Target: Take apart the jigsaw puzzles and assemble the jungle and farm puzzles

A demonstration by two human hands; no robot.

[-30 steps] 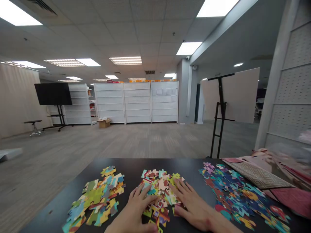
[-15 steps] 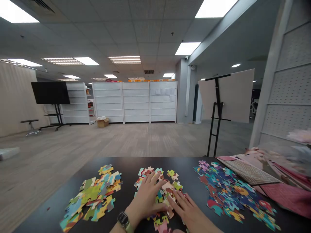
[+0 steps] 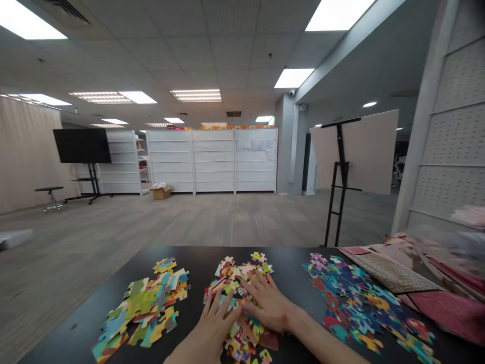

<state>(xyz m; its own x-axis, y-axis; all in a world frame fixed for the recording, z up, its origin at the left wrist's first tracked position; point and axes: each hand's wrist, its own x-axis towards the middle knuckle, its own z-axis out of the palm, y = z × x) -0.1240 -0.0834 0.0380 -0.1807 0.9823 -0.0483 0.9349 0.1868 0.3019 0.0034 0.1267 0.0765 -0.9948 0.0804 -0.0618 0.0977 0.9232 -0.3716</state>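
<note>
Both my hands rest on the middle pile of puzzle pieces, a heap in red, cream, lime and teal on the black table. My left hand lies palm down on the pile's near left side, its fingers spread. Across the right side of the pile my right hand is laid flat, fingers apart and pointing up and left. Pieces show between the two hands and below them; those under the palms are hidden. Neither hand grasps a piece.
To the left lies a yellow, green and light-blue pile of pieces. A dark-blue and teal pile spreads on the right. Pink patterned fabric covers the black table's right edge. Beyond stand an easel board and white shelves.
My left hand has drawn back toward me and left. My right hand has pushed forward across the pile, and the middle pieces have shifted. The side piles look the same.
</note>
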